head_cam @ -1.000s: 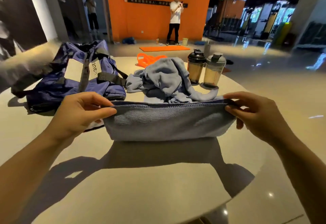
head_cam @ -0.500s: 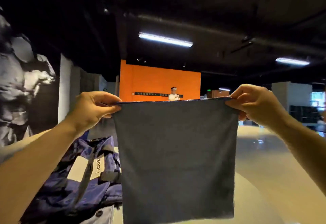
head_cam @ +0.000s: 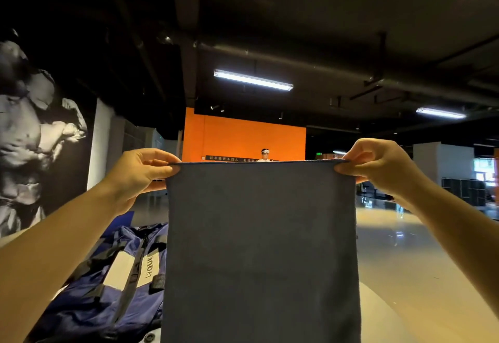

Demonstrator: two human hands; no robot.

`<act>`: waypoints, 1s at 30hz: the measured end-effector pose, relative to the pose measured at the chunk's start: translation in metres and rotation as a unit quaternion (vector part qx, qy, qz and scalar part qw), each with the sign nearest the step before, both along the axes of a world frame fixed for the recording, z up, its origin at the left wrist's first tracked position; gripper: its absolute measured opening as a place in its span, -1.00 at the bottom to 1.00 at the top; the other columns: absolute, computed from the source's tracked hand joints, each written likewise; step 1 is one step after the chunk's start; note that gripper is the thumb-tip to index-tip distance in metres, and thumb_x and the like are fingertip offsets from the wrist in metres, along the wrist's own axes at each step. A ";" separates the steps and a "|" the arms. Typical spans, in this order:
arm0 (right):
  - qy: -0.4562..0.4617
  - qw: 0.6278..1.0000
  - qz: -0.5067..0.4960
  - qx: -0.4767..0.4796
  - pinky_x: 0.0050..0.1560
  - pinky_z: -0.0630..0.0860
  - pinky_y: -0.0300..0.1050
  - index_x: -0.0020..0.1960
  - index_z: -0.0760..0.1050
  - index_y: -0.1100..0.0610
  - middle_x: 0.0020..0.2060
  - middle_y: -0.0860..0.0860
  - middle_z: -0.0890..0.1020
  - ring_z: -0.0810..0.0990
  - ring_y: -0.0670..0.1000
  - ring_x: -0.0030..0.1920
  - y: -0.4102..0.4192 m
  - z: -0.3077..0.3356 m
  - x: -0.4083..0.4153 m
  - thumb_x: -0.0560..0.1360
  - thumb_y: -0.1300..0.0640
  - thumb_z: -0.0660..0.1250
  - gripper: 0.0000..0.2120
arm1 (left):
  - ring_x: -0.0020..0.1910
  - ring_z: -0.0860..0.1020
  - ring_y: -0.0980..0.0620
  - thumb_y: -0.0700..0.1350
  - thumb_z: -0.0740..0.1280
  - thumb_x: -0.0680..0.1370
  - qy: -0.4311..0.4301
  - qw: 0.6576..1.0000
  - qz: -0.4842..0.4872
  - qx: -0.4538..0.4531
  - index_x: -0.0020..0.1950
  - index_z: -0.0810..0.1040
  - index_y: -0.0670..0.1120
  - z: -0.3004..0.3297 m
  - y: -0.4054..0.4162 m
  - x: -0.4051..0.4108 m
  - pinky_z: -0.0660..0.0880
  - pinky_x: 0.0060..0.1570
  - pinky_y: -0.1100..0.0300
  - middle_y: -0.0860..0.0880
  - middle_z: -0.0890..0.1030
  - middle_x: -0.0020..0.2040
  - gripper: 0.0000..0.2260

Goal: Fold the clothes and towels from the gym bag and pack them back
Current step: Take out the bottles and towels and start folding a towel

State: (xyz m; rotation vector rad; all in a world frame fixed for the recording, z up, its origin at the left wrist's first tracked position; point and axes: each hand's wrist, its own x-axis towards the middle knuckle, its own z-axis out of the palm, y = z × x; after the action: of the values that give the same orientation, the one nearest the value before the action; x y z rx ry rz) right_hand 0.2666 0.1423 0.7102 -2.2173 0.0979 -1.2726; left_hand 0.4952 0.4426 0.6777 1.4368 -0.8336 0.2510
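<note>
**Towel held up by its two top corners**

The left hand [head_cam: 140, 171] pinches the top left corner of the grey-blue towel [head_cam: 262, 248] between thumb and curled fingers; the right hand [head_cam: 378, 166] pinches the top right corner the same way. Both grips are clamped on the cloth. Between the two grips the upper hem runs taut and nearly level, and below them the towel hangs flat and straight, its lower edge out of view at the bottom of the frame.

Below the left grip and partly behind the hanging cloth lies the blue gym bag [head_cam: 108, 283], with black straps and a pale label printed with letters. Below the right grip, past the towel's right edge, a pale curved strip of the desk [head_cam: 378, 313] shows.

Beyond the grips the glossy floor [head_cam: 405, 234] stretches away. Just above the taut hem, the head of a person [head_cam: 265, 153] shows against an orange wall [head_cam: 243, 137]. Left of the left grip, a black-and-white mural [head_cam: 35, 137] covers the wall. Above, tube lights [head_cam: 252, 80] hang from a dark ceiling.
</note>
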 end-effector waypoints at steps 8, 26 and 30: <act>-0.007 1.000 -0.014 -0.027 -0.28 0.59 -0.26 -0.22 0.49 0.12 -0.24 0.07 0.59 0.61 0.05 -0.21 -0.004 -0.005 -0.005 0.41 0.28 0.40 -0.87 | -0.10 0.62 -0.02 -0.40 0.33 0.49 -0.047 0.999 0.008 -0.011 -0.05 0.59 -0.06 -0.008 0.008 -0.011 0.60 -0.23 0.31 -0.05 0.66 -0.13 -0.76; -0.036 0.944 -0.179 -0.274 -0.23 0.54 -0.09 -0.10 0.56 0.35 -0.26 0.19 0.64 0.54 0.06 -0.36 0.008 -0.015 -0.035 0.45 0.10 0.38 -0.72 | -0.16 0.62 -0.02 -0.44 0.35 0.47 -0.146 0.984 0.096 0.023 -0.18 0.43 -0.13 -0.008 0.017 -0.043 0.60 -0.24 0.32 -0.07 0.65 -0.14 -0.76; -0.004 0.958 -0.165 -0.235 -0.20 0.56 -0.11 0.01 0.59 0.30 -0.19 0.18 0.65 0.55 0.01 -0.32 0.014 -0.008 -0.052 0.47 0.14 0.37 -0.77 | -0.26 0.65 0.10 -0.43 0.36 0.47 -0.128 0.989 0.065 0.030 -0.13 0.44 -0.13 0.001 0.024 -0.060 0.56 -0.33 0.36 -0.10 0.64 -0.15 -0.78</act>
State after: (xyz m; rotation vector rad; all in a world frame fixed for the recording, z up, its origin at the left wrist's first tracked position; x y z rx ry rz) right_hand 0.2142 0.1563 0.7021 -2.6832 0.1837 -1.6175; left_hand 0.4349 0.4669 0.6784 1.5378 -0.9611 0.5219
